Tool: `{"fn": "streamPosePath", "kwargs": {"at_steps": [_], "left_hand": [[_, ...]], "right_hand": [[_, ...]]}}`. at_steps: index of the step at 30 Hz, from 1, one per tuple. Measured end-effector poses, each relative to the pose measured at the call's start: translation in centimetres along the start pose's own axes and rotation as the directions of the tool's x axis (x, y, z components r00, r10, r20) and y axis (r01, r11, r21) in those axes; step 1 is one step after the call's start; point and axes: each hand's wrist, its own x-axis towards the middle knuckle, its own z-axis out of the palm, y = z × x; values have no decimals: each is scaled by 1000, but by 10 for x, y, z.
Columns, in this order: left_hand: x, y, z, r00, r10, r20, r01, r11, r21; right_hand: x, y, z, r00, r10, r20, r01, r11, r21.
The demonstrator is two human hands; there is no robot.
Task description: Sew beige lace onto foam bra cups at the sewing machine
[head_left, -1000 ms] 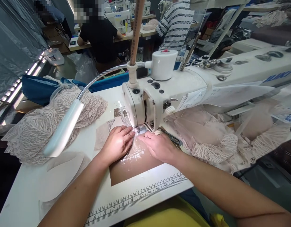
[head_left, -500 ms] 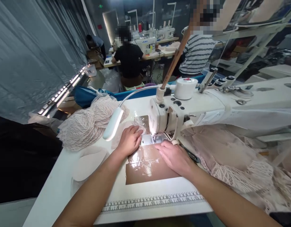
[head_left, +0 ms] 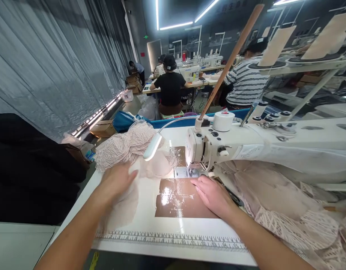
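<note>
My left hand (head_left: 116, 183), smeared by motion, is at the left of the table, its thumb pointing right. It appears closed on a sheer beige fabric piece (head_left: 126, 208), which is blurred too and hangs below the fingers. My right hand (head_left: 211, 191) lies flat, fingers stretched, on the glossy brown taped sheet (head_left: 175, 204). Its fingertips are just in front of the needle area of the white sewing machine (head_left: 195, 146). Between the hands, left of the metal needle plate (head_left: 182, 172), rests a sheer beige cup-shaped piece (head_left: 158, 165).
Bundled beige lace (head_left: 116, 150) is piled at the back left, beside a bendable lamp (head_left: 152, 147). Beige garments (head_left: 274, 195) heap up on the right. Dark scissors or snips (head_left: 232, 195) lie behind my right hand. A printed ruler (head_left: 173, 240) runs along the front edge. People sit at machines beyond.
My left hand has left the cup-shaped piece by the needle and moved left onto the sheer fabric piece. My right hand remains on the brown sheet. The head view has tilted up.
</note>
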Motion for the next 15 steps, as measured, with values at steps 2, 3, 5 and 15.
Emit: {"fn": "streamPosePath", "kwargs": {"at_steps": [2, 3, 5, 15], "left_hand": [[-17, -31, 11, 972, -233, 31, 231, 972, 42], [-26, -44, 20, 960, -275, 48, 274, 961, 40], [-41, -64, 41, 961, -272, 56, 273, 962, -8], [-80, -22, 42, 970, 165, 181, 132, 267, -955]], "right_hand": [[0, 0, 1, 1000, -5, -6, 5, 1000, 1], [0, 0, 1, 1000, -6, -6, 6, 1000, 1], [0, 1, 2, 1000, -2, -2, 2, 1000, -3], [0, 3, 4, 1000, 19, 5, -19, 999, 40]]}}
